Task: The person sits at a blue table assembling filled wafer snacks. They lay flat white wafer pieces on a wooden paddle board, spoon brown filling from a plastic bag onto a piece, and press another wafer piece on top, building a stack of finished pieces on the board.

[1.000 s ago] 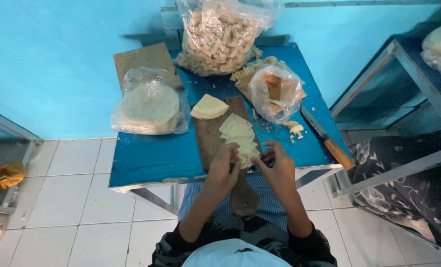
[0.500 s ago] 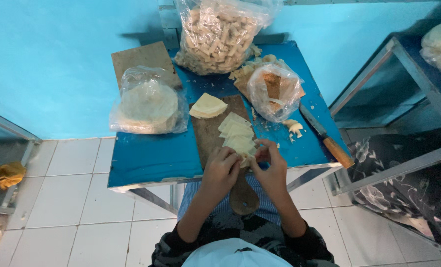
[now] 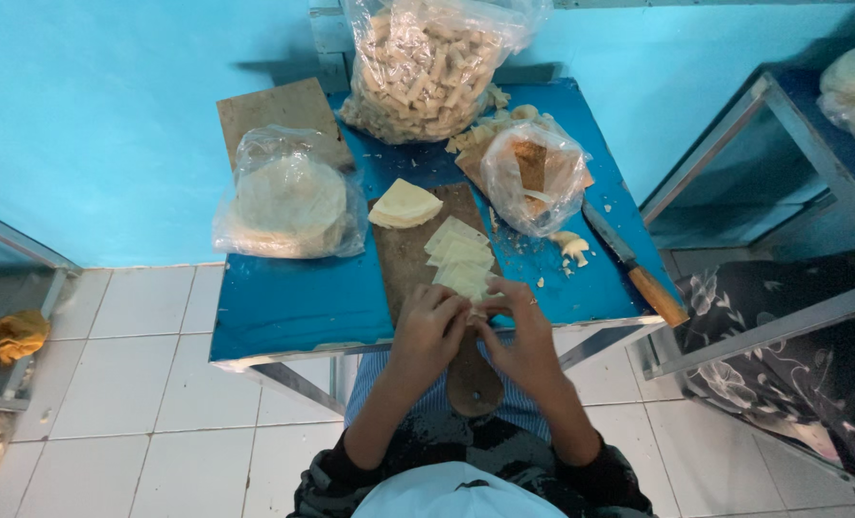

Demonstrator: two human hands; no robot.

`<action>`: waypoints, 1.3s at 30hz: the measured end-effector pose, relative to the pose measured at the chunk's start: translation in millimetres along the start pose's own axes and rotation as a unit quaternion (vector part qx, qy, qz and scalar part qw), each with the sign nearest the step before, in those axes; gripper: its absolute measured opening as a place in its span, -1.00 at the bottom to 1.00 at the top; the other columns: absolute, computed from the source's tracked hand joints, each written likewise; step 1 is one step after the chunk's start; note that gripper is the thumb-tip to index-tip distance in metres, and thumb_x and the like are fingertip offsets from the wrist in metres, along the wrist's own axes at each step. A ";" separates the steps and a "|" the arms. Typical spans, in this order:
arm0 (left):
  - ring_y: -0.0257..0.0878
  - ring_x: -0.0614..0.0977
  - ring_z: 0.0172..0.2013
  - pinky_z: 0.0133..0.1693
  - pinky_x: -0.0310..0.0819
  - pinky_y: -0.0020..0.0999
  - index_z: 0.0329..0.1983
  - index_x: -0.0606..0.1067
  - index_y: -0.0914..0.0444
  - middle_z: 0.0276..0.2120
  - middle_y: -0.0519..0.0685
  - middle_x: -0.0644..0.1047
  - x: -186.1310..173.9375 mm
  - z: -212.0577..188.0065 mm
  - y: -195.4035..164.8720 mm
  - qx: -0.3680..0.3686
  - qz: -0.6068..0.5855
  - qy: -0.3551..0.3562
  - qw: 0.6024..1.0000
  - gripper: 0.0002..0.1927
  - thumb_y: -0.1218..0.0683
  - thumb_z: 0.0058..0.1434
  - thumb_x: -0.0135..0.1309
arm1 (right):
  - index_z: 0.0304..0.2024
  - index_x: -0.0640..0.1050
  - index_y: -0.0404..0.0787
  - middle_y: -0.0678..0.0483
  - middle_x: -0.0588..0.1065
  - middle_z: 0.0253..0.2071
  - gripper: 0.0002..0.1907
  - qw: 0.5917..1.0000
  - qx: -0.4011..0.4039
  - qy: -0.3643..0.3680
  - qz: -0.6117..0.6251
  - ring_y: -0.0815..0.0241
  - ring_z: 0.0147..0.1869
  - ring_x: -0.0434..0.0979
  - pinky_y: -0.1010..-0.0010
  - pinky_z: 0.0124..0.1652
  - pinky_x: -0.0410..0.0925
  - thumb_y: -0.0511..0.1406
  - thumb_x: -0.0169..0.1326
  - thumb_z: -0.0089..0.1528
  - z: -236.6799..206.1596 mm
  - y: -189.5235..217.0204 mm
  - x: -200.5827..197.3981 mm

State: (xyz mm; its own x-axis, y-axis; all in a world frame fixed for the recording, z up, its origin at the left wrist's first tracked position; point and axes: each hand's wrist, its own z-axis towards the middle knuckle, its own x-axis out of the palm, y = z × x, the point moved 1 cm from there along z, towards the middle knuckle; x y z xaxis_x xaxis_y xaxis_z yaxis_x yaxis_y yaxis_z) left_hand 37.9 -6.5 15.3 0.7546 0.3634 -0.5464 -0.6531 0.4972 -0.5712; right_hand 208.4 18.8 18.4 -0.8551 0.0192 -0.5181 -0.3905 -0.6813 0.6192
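My left hand (image 3: pixel 429 327) and my right hand (image 3: pixel 517 328) meet at the near end of a dark wooden cutting board (image 3: pixel 410 257) on a small blue table (image 3: pixel 293 302). Both pinch one pale thin wrapper piece (image 3: pixel 475 309) between the fingertips. Just beyond them lies a fanned row of cut wrapper pieces (image 3: pixel 460 254). A folded stack of wrappers (image 3: pixel 403 203) rests at the board's far end.
A clear bag of round wrappers (image 3: pixel 288 197) lies at the left on a brown board (image 3: pixel 272 107). A large bag of rolled pieces (image 3: pixel 427 62) stands at the back, a smaller bag (image 3: pixel 533 175) to the right. A wooden-handled knife (image 3: pixel 639 270) lies at the right edge. A metal rack (image 3: pixel 783 192) stands to the right.
Both hands have drawn together at the near end of the board and closed their fingertips on one wrapper piece. The camera view shifted slightly.
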 end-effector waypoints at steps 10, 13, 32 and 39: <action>0.08 0.50 -0.10 -0.10 0.42 -0.04 -0.23 0.57 0.34 -0.17 0.09 0.51 -18.4 3.9 -3.9 0.052 -0.004 0.033 0.998 -0.74 0.14 0.03 0.29 | 0.06 0.53 -0.22 -0.02 0.61 -0.08 -0.58 0.996 -0.067 0.055 -0.012 0.03 -0.03 0.69 0.31 -0.11 0.52 -0.50 0.25 0.15 10.1 -28.0 -12.6; 0.07 0.50 -0.09 -0.09 0.43 -0.07 -0.20 0.57 0.34 -0.16 0.08 0.51 -17.4 3.7 -1.9 0.043 -0.015 0.051 0.998 -0.78 0.18 0.09 0.24 | -0.02 0.50 -0.22 -0.08 0.60 0.04 -0.66 0.998 -0.058 0.035 -0.003 0.03 -0.01 0.69 0.33 -0.12 0.53 -0.49 0.25 0.18 11.7 -33.5 -8.9; 0.12 0.52 -0.13 -0.14 0.41 0.00 -0.30 0.54 0.33 -0.26 0.14 0.49 -1.8 16.7 5.7 -0.052 0.013 0.029 0.998 -0.94 0.26 0.15 0.13 | 0.21 0.38 -0.20 0.04 0.62 -0.21 -0.41 0.993 -0.058 0.101 0.014 0.06 -0.07 0.66 0.30 -0.17 0.50 -0.50 0.23 0.14 35.7 -31.7 -8.3; 0.09 0.53 -0.12 -0.12 0.44 -0.03 -0.32 0.59 0.34 -0.27 0.09 0.50 -3.6 14.3 7.4 -0.028 0.029 0.039 0.998 -0.92 0.25 0.11 0.16 | 0.25 0.41 -0.17 0.03 0.60 -0.14 -0.36 0.987 -0.087 0.131 -0.029 -0.03 0.02 0.60 0.22 -0.08 0.47 -0.47 0.24 0.11 31.3 -30.3 -14.2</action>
State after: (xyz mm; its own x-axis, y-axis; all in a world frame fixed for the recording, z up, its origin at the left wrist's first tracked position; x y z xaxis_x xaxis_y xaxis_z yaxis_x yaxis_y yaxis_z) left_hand 31.3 7.1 21.8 0.7094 0.3276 -0.6240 -0.6999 0.4310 -0.5695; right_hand 221.7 62.0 25.5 -0.7064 -0.1114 -0.6990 -0.3529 -0.8006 0.4843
